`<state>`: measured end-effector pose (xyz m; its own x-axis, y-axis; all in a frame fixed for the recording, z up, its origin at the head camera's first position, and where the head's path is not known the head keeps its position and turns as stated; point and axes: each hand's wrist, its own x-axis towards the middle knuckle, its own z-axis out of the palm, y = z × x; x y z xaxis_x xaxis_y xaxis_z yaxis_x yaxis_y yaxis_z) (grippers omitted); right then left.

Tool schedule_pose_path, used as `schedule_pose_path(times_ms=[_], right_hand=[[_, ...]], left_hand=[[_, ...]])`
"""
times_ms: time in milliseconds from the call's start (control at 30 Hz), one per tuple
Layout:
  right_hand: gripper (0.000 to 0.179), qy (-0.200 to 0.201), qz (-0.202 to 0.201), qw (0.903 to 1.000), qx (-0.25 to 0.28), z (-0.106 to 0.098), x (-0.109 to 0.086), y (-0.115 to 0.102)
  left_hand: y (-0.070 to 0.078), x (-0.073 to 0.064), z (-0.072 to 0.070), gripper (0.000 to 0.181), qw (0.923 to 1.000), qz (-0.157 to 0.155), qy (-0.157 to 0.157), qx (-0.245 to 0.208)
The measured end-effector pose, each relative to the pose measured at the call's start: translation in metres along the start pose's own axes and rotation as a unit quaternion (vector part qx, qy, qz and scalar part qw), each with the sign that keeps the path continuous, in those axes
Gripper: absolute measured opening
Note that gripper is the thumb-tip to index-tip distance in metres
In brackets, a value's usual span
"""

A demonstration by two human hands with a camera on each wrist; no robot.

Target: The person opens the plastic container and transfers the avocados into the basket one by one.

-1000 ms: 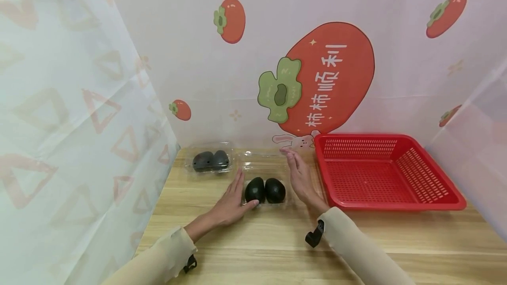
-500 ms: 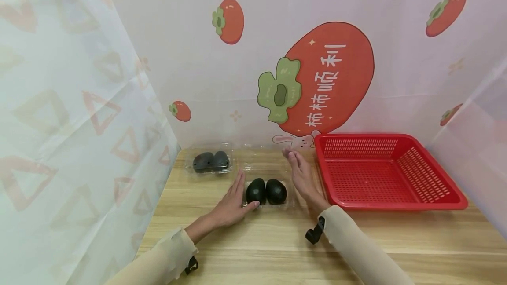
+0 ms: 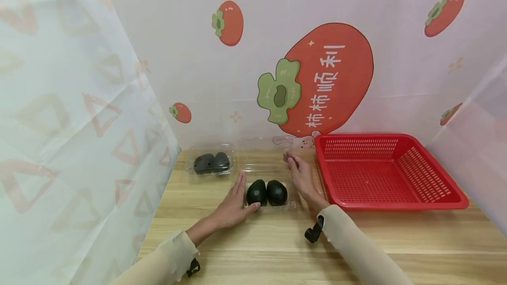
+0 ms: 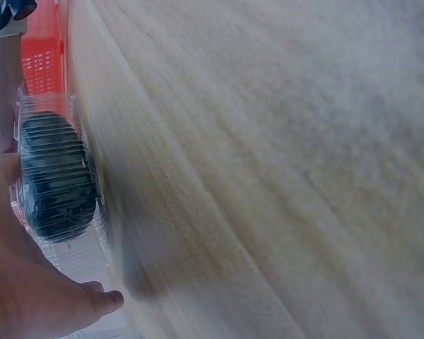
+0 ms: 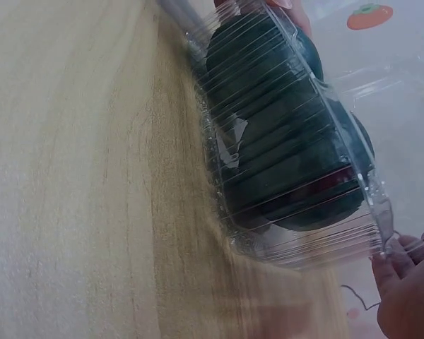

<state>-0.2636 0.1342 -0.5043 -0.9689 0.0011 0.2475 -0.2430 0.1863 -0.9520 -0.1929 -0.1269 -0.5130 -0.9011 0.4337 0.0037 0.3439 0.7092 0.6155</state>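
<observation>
Two dark green avocados (image 3: pixel 256 191) sit side by side in the base of a clear plastic clamshell box (image 3: pixel 291 205). The hinged lid (image 3: pixel 263 162) stands raised behind them, tilted up toward the wall. My left hand (image 3: pixel 233 206) lies along the box's left side with straight fingers, its thumb on the front rim. At the lid's right side, my right hand (image 3: pixel 303 177) pinches the edge with curled fingers. In the right wrist view, its fingertips (image 5: pixel 385 272) are right at the plastic edge, and the avocados show through the ribbed wall (image 5: pixel 283 141).
A second clear box (image 3: pixel 231 146), closed over two dark avocados (image 3: pixel 221 162), stands at the back left. The red plastic basket (image 3: pixel 332 197) is on the right, close to my right forearm. Printed cloth walls border the wooden table (image 3: pixel 253 250) at the back and sides.
The lid has tilted further upright, its far edge rising against the wall. My right fingers have curled in on its edge. The left hand stays in place.
</observation>
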Motion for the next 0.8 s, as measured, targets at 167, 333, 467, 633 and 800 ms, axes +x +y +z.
schedule_pose_path(times_ms=[167,333,467,633,800], right_hand=[[0.039,0.004,0.024,0.9996,0.011,0.001,0.001,0.006],[0.038,0.022,0.050,0.9985,0.010,0.003,0.004,0.008],[0.036,0.044,0.076,0.9958,0.027,0.004,0.005,0.004],[0.031,0.068,0.114,0.9910,0.018,0.006,0.005,0.007],[0.032,0.065,0.148,0.9865,0.027,0.008,0.004,0.012]], left_hand=[[0.001,-0.001,0.001,0.105,1.0000,-0.002,0.001,0.005],[0.001,-0.001,0.001,0.105,1.0000,-0.002,0.000,0.002],[0.002,-0.002,0.001,0.105,1.0000,0.001,-0.001,-0.002],[0.003,-0.001,0.002,0.105,1.0000,0.004,0.003,0.003],[0.002,-0.002,0.003,0.105,1.0000,0.003,0.001,0.001]])
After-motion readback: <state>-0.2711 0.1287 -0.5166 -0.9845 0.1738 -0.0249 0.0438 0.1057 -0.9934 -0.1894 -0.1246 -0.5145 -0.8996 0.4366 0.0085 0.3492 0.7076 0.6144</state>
